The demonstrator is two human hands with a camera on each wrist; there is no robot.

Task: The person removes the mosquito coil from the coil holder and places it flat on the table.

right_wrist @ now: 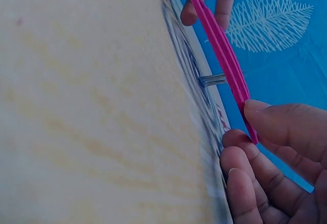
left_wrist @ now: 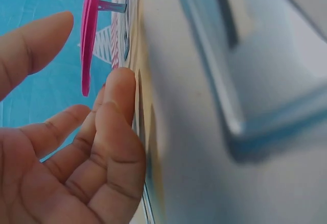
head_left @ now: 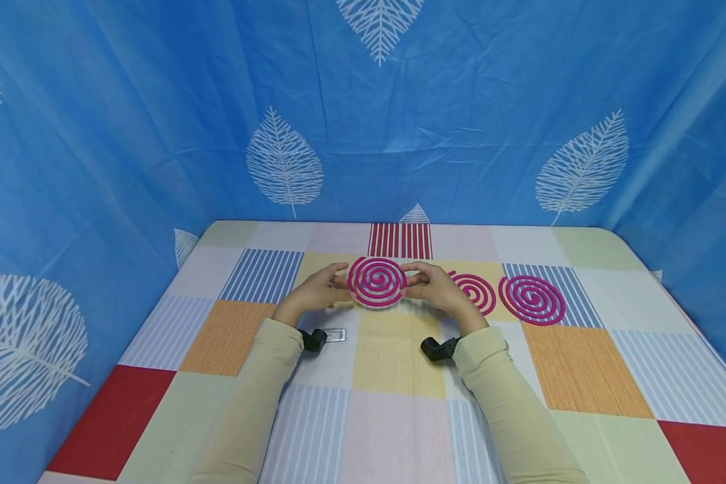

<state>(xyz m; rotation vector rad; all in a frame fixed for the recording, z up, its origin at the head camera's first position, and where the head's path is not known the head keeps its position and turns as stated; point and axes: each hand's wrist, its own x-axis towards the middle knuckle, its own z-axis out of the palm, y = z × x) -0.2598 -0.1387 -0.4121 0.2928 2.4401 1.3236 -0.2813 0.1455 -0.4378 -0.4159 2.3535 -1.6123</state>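
Observation:
A magenta mosquito coil (head_left: 379, 277) lies flat between both hands, raised over the table on a small upright metal prong (right_wrist: 212, 79). My right hand (head_left: 438, 289) pinches the coil's right edge, thumb on top and a fingertip beneath, as the right wrist view shows. On the other side, my left hand (head_left: 317, 292) is spread around the left edge. Its thumb (left_wrist: 48, 38) stands apart from the coil, and its fingers extend loosely below the edge. The foot of the prong is largely hidden under the coil in the head view.
Two more magenta coils, one partly behind the right wrist (head_left: 472, 291) and one farther right (head_left: 532, 298), lie on the patchwork tablecloth (head_left: 399, 363). A small rectangular metal piece (head_left: 335, 335) lies near the left wrist. Blue leaf-print curtain (head_left: 435, 134) surrounds the table's back and sides.

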